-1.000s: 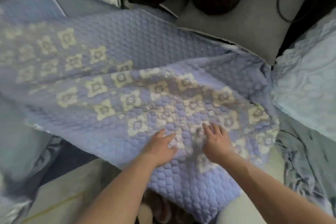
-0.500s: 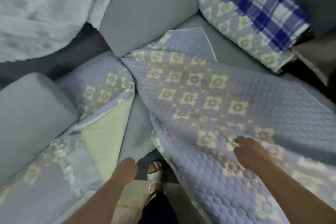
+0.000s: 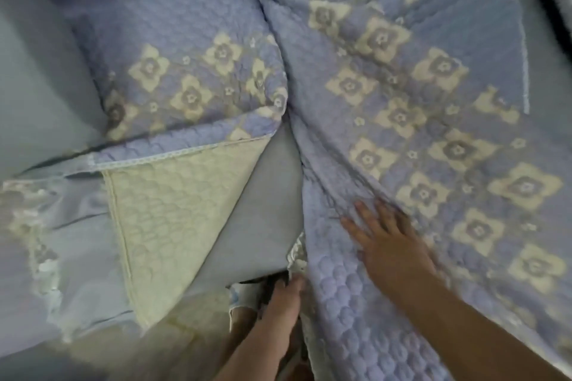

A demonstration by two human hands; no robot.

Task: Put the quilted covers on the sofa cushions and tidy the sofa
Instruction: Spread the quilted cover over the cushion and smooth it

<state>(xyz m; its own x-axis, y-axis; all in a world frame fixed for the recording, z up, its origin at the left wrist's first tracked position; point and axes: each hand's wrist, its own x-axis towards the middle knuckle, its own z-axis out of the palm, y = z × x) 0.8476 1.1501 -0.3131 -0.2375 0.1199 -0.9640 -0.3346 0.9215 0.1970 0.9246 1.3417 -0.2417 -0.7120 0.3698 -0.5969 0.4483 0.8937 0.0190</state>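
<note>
The quilted cover [image 3: 433,133], lying over the right sofa cushion [image 3: 266,195], is being pressed by the right hand [image 3: 393,250], fingers straight and apart; its lower edge is being touched by the left hand [image 3: 284,303], finger state unclear

A lavender quilted cover [image 3: 433,120] with cream flowers lies rumpled under the right grip [image 3: 390,244]; left of it, a second cover [image 3: 185,71] shows its folded-back cream underside.

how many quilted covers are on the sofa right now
2 clearly. The left cover lies on the left seat, its front corner folded back showing cream lining. The right cover drapes over the right seat under the right hand. A patterned scrap at the top right edge may be another.
</note>
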